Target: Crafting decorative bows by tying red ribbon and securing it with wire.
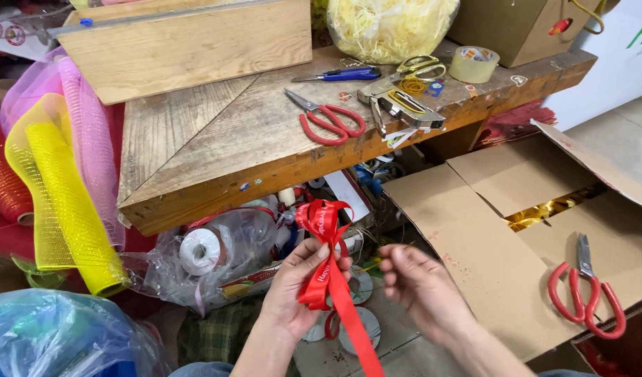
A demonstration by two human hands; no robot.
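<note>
Nearest the camera, the left hand [301, 285] pinches a looped red ribbon [326, 262] at its gathered waist so the loops keep their shape, its tail hanging down, while the right hand [417, 283] hovers beside it, fingers loosely together around something thin I cannot make out. Red scissors [588, 297] lie within reach on the open cardboard box [475, 237] at right; farther off, the wooden table [216, 139] keeps another red pair [329, 119], a stapler [403, 105] and tape [474, 63] handy.

left hand [300, 283] pinching shut, right hand [415, 279] loosely curled

Count: two red-handled scissors [331, 120] [588, 292], one yellow-handled scissors [420, 66], one stapler [403, 105], one tape roll [474, 63], one red ribbon [329, 265], two hands [301, 283] [422, 283].
</note>
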